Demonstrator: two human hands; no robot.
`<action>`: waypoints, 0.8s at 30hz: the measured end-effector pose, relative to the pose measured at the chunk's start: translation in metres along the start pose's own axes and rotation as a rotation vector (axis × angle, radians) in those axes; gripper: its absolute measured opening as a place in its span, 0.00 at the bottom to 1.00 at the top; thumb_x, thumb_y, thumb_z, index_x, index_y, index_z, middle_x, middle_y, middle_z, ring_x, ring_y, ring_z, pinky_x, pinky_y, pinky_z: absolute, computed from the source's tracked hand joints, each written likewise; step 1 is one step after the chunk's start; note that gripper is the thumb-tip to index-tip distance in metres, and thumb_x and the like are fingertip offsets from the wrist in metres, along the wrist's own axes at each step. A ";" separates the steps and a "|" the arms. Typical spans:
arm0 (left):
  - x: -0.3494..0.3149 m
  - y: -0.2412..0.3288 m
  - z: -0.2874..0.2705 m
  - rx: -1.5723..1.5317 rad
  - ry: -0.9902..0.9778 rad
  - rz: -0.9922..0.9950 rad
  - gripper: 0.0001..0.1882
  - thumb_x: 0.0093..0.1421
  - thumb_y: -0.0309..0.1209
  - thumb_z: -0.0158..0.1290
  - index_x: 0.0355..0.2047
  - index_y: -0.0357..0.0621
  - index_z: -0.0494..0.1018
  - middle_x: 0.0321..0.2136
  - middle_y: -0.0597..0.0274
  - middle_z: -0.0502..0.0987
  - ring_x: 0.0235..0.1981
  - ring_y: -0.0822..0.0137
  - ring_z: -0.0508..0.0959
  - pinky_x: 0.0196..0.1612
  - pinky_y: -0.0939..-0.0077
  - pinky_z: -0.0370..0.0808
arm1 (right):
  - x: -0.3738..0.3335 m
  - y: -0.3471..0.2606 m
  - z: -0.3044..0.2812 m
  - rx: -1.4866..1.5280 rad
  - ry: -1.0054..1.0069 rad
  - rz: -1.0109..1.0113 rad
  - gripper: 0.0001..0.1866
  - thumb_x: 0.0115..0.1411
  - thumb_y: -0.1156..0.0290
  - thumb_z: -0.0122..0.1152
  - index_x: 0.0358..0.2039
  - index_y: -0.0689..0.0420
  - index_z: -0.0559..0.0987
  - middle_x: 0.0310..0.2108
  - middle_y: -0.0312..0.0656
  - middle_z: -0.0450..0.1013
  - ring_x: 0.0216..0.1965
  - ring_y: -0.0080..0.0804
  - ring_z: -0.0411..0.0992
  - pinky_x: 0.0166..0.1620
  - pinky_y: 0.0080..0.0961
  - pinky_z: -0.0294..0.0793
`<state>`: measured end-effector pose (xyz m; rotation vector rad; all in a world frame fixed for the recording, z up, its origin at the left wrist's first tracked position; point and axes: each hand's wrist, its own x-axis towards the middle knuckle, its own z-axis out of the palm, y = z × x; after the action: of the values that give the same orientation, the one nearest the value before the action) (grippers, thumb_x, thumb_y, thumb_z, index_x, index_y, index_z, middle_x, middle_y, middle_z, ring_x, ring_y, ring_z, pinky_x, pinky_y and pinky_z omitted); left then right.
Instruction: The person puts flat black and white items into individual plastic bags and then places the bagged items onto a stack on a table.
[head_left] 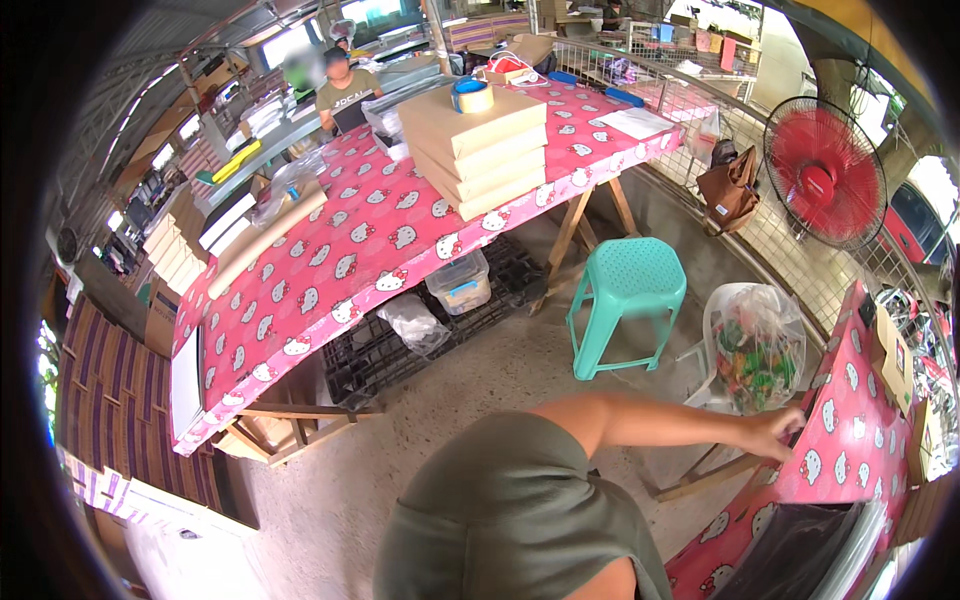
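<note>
My left arm, in a dark green sleeve, reaches to the right. My left hand [775, 434] is at the edge of a table with a pink cat-print cloth [815, 465]. Its fingers are curled closed round something small and dark that I cannot make out. Below that hand, a stack of black sheets in clear plastic [795, 550] lies on the same cloth. My right hand is out of the picture; only a bit of bare skin shows below the shirt's sleeve at the lower edge.
A long pink-clothed table [375, 235] bears brown-wrapped packs [475, 150] topped by tape rolls [471, 95]. A green stool [630, 275], white chair with a filled plastic bag [755, 345], and red fan [822, 178] stand nearby. A person [348, 92] works behind the table.
</note>
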<state>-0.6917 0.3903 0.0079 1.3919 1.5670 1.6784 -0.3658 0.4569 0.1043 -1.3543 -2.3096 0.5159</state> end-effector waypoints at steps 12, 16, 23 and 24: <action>0.095 0.126 0.213 0.817 -0.746 0.950 0.45 0.23 0.55 0.63 0.45 0.50 0.66 0.47 0.58 0.63 0.51 0.55 0.60 0.50 0.54 0.57 | -0.043 0.021 -0.061 -0.004 0.121 0.333 0.25 0.41 0.68 0.62 0.41 0.65 0.71 0.31 0.47 0.73 0.32 0.36 0.71 0.38 0.30 0.68; 0.113 0.099 0.181 0.885 -0.781 0.831 0.38 0.25 0.52 0.64 0.37 0.46 0.70 0.33 0.56 0.74 0.41 0.58 0.72 0.43 0.65 0.68 | -0.028 0.050 -0.052 -0.561 0.024 0.030 0.35 0.41 0.61 0.65 0.47 0.62 0.62 0.34 0.57 0.71 0.37 0.53 0.69 0.36 0.38 0.68; 0.104 0.084 0.187 0.803 -0.564 0.932 0.40 0.26 0.54 0.63 0.39 0.45 0.66 0.35 0.60 0.71 0.45 0.60 0.69 0.51 0.54 0.58 | -0.137 0.131 -0.060 -0.121 0.312 0.449 0.27 0.40 0.67 0.68 0.37 0.67 0.67 0.33 0.48 0.71 0.33 0.37 0.70 0.36 0.32 0.70; 0.105 0.086 0.198 0.730 -0.588 0.985 0.41 0.28 0.54 0.62 0.41 0.44 0.66 0.36 0.59 0.70 0.45 0.60 0.68 0.51 0.54 0.58 | -0.173 0.167 -0.036 0.265 0.493 0.512 0.25 0.41 0.72 0.64 0.40 0.66 0.67 0.32 0.45 0.69 0.33 0.33 0.69 0.36 0.31 0.70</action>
<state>-0.5342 0.5495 0.0932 3.0379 1.2105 0.8418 -0.1486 0.3853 0.0224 -1.7053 -1.4500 0.5395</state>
